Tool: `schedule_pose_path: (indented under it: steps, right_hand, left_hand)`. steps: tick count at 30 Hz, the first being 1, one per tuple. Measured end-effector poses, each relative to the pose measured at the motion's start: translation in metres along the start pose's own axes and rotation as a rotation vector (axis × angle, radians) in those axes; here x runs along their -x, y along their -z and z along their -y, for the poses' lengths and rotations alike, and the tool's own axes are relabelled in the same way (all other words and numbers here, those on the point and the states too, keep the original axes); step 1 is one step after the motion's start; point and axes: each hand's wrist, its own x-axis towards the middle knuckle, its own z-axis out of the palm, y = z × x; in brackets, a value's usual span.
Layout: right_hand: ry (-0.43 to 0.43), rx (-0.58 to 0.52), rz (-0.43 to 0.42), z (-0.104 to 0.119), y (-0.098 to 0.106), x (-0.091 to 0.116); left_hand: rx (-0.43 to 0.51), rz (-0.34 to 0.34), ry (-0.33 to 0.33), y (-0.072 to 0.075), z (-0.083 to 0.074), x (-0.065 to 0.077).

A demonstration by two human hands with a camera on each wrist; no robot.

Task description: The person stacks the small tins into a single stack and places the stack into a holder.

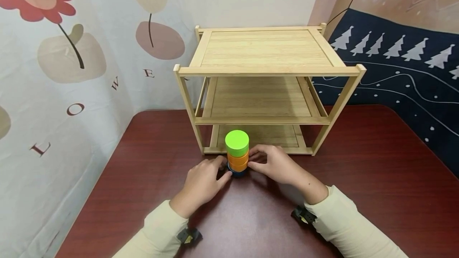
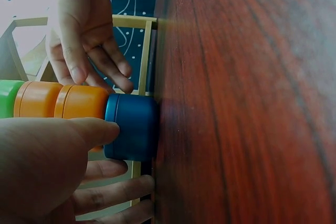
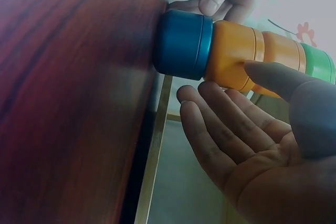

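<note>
A stack of short round jars stands upright on the table before a wooden rack. A blue jar (image 2: 134, 129) is at the bottom, two orange jars (image 3: 231, 51) sit above it, and a green jar (image 1: 237, 142) tops the stack. My left hand (image 1: 203, 182) lightly holds the blue jar from the left, thumb on its near side and index finger at its far side. From the right, my right hand (image 1: 277, 165) comes close to the lower orange jar with loosely extended fingers; its thumb (image 3: 273, 74) overlaps that jar in the right wrist view.
The three-tier wooden rack (image 1: 267, 71) stands directly behind the stack on a dark red table (image 1: 143, 162). Its front bottom rail (image 1: 287, 150) is close to the hands. Printed cloths (image 1: 107, 51) hang behind and at the sides.
</note>
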Motion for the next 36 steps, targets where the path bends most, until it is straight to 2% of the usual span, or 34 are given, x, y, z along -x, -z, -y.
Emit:
schedule_pose_path:
  steps: [29,36]
  right_hand:
    - [-0.014,0.022,0.009,0.0006,-0.0006,-0.0001]
    - [-0.006,0.006,0.027,-0.0023,-0.0014,0.0003]
  left_hand:
    - [-0.023,0.000,-0.016,0.0010,-0.0017,0.0008]
    - [-0.010,0.010,0.001,0.0004,-0.0019,0.0014]
